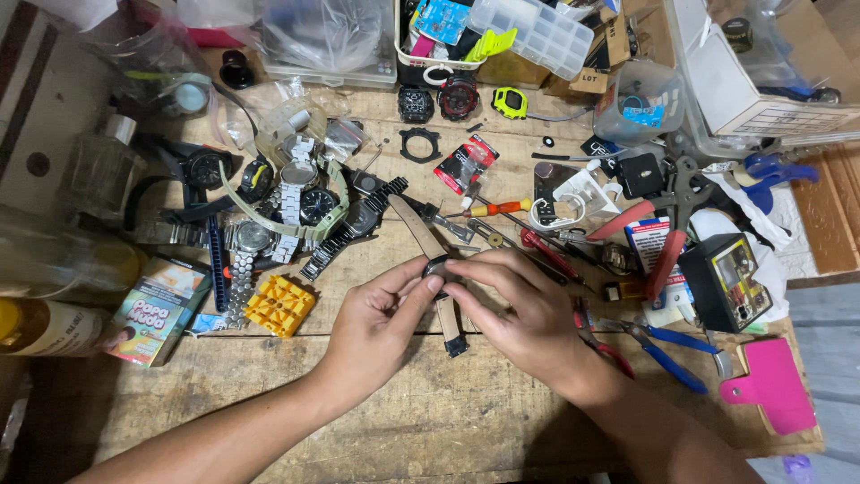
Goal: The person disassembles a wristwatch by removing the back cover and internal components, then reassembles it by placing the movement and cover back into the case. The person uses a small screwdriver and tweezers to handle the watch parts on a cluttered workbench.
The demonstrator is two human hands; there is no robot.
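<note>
both hands pinch a tan-strapped watch; clear compartment box behind.

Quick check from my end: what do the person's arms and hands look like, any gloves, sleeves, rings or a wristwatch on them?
Both are bare. The left hand and right hand wear no gloves, and no rings show on the visible fingers. Both forearms are uncovered up to the picture's edge: no sleeves, no watch or band on either wrist. Fingernails are short and unpainted.
</note>
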